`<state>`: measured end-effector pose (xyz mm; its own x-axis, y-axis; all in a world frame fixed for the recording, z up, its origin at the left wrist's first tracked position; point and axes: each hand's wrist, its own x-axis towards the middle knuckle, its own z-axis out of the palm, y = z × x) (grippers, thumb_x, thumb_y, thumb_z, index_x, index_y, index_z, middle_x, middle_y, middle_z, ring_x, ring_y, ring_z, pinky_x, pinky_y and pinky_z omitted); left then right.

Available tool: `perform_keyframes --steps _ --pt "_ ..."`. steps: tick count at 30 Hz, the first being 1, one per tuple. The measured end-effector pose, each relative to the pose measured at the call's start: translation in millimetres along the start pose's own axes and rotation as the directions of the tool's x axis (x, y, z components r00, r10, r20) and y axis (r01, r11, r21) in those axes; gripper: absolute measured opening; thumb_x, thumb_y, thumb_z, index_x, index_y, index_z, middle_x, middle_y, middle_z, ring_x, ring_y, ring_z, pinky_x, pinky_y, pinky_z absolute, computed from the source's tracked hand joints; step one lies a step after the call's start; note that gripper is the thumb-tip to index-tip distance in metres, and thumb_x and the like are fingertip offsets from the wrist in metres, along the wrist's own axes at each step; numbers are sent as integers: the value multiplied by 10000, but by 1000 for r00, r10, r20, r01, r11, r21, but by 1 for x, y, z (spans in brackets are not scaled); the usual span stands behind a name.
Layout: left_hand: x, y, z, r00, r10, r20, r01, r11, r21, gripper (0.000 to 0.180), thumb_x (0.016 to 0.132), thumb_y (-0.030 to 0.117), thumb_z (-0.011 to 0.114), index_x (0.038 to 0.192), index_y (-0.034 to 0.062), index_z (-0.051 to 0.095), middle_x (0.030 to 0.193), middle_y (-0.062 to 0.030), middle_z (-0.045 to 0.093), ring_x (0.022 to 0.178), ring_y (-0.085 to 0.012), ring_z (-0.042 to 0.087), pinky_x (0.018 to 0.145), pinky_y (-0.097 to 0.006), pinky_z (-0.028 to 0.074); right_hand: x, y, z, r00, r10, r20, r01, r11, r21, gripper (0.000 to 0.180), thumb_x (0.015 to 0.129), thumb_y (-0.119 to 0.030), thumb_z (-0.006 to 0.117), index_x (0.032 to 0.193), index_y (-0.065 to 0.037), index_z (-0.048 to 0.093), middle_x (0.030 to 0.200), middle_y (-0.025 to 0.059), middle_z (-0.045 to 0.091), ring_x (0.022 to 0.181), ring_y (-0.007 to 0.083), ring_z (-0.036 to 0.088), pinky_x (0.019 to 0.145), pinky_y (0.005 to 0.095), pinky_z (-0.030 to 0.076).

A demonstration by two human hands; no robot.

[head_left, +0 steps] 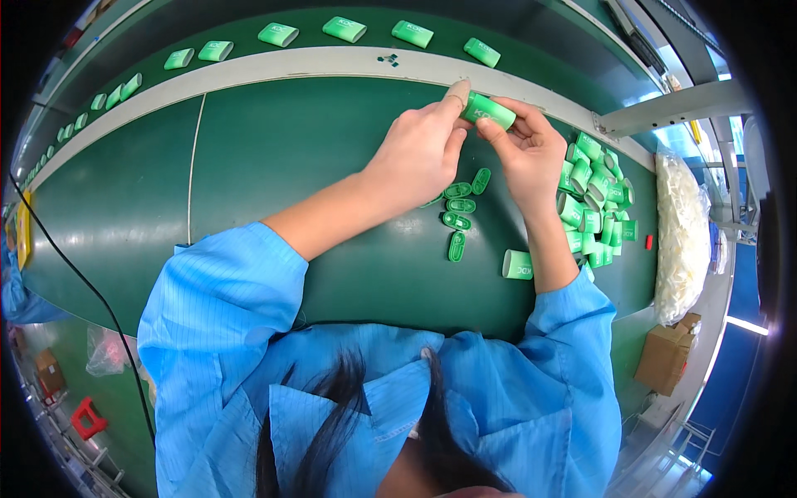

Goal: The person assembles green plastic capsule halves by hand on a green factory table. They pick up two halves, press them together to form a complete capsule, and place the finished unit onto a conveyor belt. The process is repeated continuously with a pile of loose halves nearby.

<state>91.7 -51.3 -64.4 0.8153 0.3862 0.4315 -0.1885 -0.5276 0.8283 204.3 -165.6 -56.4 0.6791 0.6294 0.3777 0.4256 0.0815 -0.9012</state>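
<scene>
A green plastic casing [490, 111], flattened and tube-like, is held up between my two hands above the far part of the green table. Around its right end, the thumb and fingers of my right hand [531, 153] are closed. My left hand [422, 148] grips the left end, with the index finger stretched along that end and the thumb below. Small oval green end pieces [457, 222] lie in a loose group below the hands. One more green casing [516, 265] rests beside my right forearm. To the right is a heap of similar casings [591, 187].
Beyond a pale rail [249, 68], a row of green casings [344, 30] lies on a belt. Small dark bits [388, 60] sit on the rail. A filled plastic bag [681, 232] and cardboard box [662, 358] stand right, near a metal arm [672, 108]. A black cable [87, 286] hangs left.
</scene>
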Motion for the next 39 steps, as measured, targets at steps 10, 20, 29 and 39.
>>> perform_keyframes --steps 10,20,29,39 --pt "-10 -4 -76 931 -212 297 104 935 339 322 767 53 636 1086 54 594 1056 -110 564 866 -224 572 712 -336 487 130 72 -74 928 328 -179 -365 895 -256 425 786 -103 688 1130 84 520 914 102 632 721 132 629 667 230 517" --pt "-42 -17 -43 971 127 204 -207 871 444 242 739 110 686 972 73 630 912 -60 582 836 -238 569 699 -337 485 33 -34 -97 846 346 404 -48 806 -590 385 711 -138 731 1075 -86 616 831 -8 622 583 55 486 499 214 378" --pt "17 -13 8 988 32 152 -66 972 227 111 763 86 647 864 50 621 722 -40 606 611 -138 573 612 -260 486 -59 -73 -85 718 403 567 157 700 -696 354 686 -59 696 1024 -13 598 933 95 606 779 260 606 679 350 485" --pt "26 -22 -6 980 30 199 -99 932 349 158 779 49 624 935 58 650 814 -62 605 665 -176 592 644 -274 489 19 3 -54 974 219 58 -220 975 12 325 779 -130 692 1048 16 582 787 40 638 611 68 546 547 211 436"
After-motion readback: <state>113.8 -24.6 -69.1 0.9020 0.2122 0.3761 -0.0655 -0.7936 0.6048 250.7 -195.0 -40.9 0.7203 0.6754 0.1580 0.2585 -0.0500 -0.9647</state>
